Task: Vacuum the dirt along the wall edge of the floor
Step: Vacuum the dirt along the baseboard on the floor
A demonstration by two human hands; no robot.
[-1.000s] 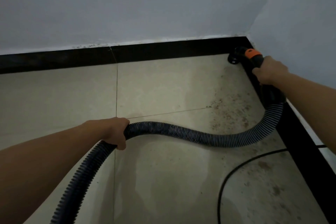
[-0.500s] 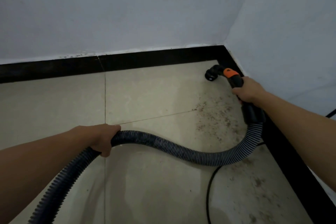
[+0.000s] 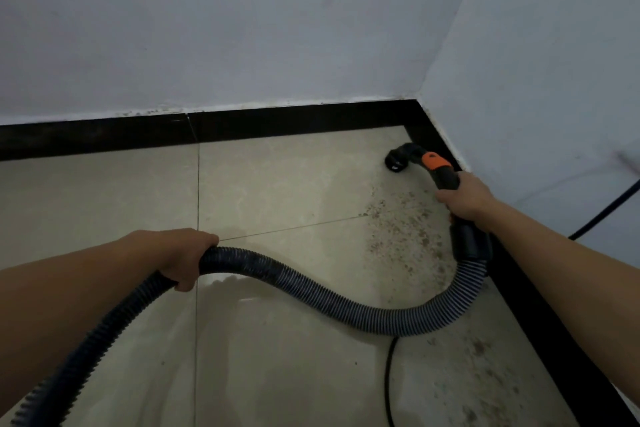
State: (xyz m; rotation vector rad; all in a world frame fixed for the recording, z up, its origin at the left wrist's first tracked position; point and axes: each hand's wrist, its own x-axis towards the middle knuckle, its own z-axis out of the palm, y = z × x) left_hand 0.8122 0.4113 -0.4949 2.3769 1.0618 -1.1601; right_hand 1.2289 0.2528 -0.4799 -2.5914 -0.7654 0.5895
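Down onto the beige tiled floor (image 3: 277, 184), cut by thin grout lines (image 3: 198, 191). Speckled with brown dirt (image 3: 401, 225), thickest beside the right-hand black skirting (image 3: 561, 357). Black nozzle (image 3: 394, 163) planted on the tile near the corner. Ribbed hose (image 3: 346, 305) sagging low, touching or not, hard to say. Thin black cable (image 3: 389, 374) snaking out from beneath.

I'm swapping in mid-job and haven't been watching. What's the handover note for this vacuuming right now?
Left hand: grips the corrugated hose mid-length.
Right hand: grips the black handle just behind its orange collar.
Nozzle: down at the tile near the corner, beside the right-hand skirting.
Done: the tile right around the nozzle looks free of specks.
Left: brown dirt between nozzle and hose bend, and more along the skirting nearer you. Mind the power cord on the floor.
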